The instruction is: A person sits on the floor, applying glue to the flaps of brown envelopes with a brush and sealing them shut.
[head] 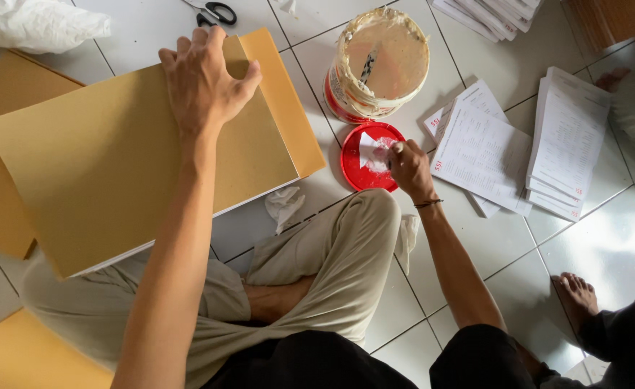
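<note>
Here, seen from above on a tiled floor (606,252):

Left hand (202,79): spread flat, palm down, pressing on the far edge of the envelope (116,166); pinching nothing.
Envelope: large, brown, lying across the lap and floor, its flap end toward the scissors (213,12); more brown envelopes beneath and beside it.
Right hand (407,167): fingers pressed together, pinching a small white wad (381,153) against the lid (370,157).
Lid: red, round, on the floor just beside the bucket (379,63), smeared white inside.
Bucket: open, crusted with pale paste, a stick or brush standing in it.
Papers (519,144): printed sheets in loose stacks, right of the lid, near but not touching it.
Tissue (283,205): crumpled, on the floor between envelope and knee.
Other person: a bare foot (577,295) at lower right, well apart from the lid.
Doing it well, as a judgement: load the wad lightly and wipe excess on the lid rim, so no drip reaches the papers; hold the envelope flat and steady with even palm pressure; carry the wad low and straight across to the flap.
</note>
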